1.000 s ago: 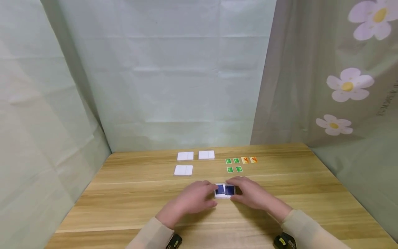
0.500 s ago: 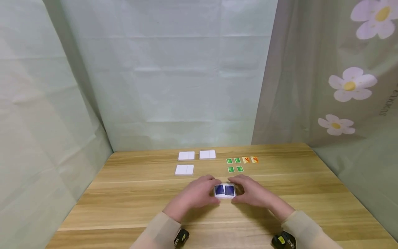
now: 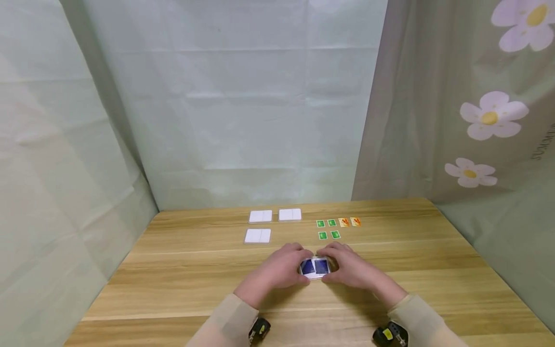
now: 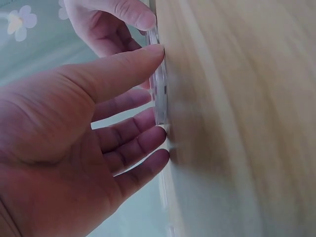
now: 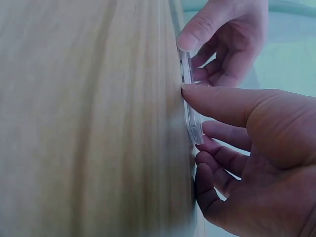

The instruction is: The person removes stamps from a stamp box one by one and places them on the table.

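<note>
Low over the wooden table, my hands hold a flat clear plastic case (image 3: 315, 276) between them. Two dark blue squares (image 3: 322, 266) lie side by side on its white face. My left hand (image 3: 281, 268) pinches the left end, thumb at the near edge and fingers at the far edge. My right hand (image 3: 352, 268) grips the right end the same way. In the left wrist view the case (image 4: 161, 94) appears edge-on, close to the tabletop. The right wrist view also shows the thin edge of the case (image 5: 194, 121), with the thumb against it.
Three white cases (image 3: 257, 236) lie at the back left of the table (image 3: 182, 279). Right of them are several small green cards (image 3: 323, 235) and two orange-patterned cards (image 3: 355, 221). Pale cloth (image 3: 243, 120) hangs behind and along both sides.
My left hand has closed in on the case's left end, its thumb now at the near edge. The case has shifted very slightly toward me. The loose cards have stayed put.
</note>
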The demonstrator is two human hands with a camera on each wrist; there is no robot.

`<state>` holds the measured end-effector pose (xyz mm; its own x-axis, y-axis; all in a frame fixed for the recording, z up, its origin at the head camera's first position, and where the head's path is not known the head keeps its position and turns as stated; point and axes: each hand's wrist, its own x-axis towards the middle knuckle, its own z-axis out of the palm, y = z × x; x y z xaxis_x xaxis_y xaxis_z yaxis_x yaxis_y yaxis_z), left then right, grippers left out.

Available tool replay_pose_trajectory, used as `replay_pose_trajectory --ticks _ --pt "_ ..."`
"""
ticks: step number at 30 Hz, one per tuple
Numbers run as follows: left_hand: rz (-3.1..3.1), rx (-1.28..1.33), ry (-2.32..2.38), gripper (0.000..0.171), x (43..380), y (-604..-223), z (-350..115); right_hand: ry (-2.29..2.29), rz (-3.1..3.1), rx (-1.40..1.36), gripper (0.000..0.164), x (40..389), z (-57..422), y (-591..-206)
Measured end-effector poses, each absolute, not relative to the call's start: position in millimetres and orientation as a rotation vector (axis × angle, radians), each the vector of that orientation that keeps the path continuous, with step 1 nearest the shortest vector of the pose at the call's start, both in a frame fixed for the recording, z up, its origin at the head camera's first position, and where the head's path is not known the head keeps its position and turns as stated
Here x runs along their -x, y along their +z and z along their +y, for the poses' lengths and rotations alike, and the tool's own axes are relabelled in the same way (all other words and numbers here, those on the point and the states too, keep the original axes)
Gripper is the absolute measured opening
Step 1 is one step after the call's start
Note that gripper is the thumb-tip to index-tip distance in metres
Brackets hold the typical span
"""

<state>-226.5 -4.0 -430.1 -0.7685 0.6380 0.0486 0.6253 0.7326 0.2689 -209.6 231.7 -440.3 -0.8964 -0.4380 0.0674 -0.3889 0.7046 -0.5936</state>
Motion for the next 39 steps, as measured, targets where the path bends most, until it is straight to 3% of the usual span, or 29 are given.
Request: replay_pose_trajectory --ticks 27,39 --pt "2.811 -1.052 0.534 0.054 231.6 -431.9 -5.3 -0.979 2.817 0.648 0.061 209.7 232.2 -443.4" --pt "2.825 -1.077 0.555 0.059 232.3 -422.3 -14.5 -1.003 2.802 0.632 0.078 209.2 232.5 -441.9"
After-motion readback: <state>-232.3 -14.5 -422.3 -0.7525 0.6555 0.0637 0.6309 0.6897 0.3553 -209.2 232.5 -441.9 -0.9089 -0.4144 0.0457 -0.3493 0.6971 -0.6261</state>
